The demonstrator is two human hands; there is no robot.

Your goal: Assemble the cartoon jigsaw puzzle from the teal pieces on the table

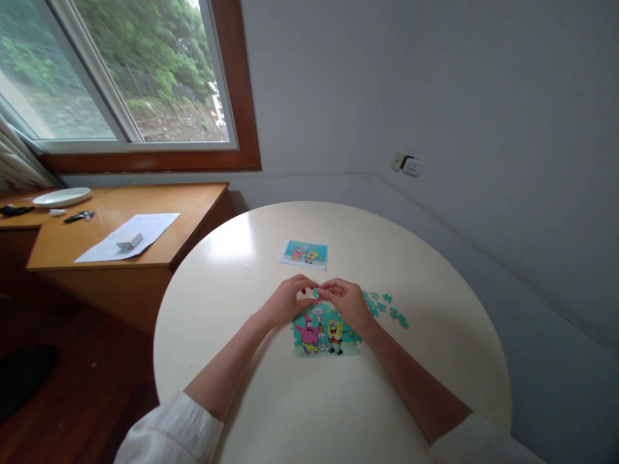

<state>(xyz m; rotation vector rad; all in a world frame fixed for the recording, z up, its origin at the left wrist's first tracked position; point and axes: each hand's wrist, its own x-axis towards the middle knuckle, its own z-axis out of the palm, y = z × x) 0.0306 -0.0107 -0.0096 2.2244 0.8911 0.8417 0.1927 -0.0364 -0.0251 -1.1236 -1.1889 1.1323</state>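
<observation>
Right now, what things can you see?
Table: one, cream, centre
Puzzle: one, multicoloured, table
Loose pieces: several, teal, beside puzzle
Held piece: one, teal, between hands
Picture sheet: one, multicoloured, table
Desk: one, brown, left
Plate: one, white, desk
Paper: one, white, desk
Block: one, pale, on paper
Dark items: two, black, desk
Window: one, brown-framed, left
Curtain: one, cream, left edge
Wall plates: two, pale, right
Round shape: one, black, lower left
Sleeves: two, white, foreground
Left hand, right hand: two, bare, over table
</observation>
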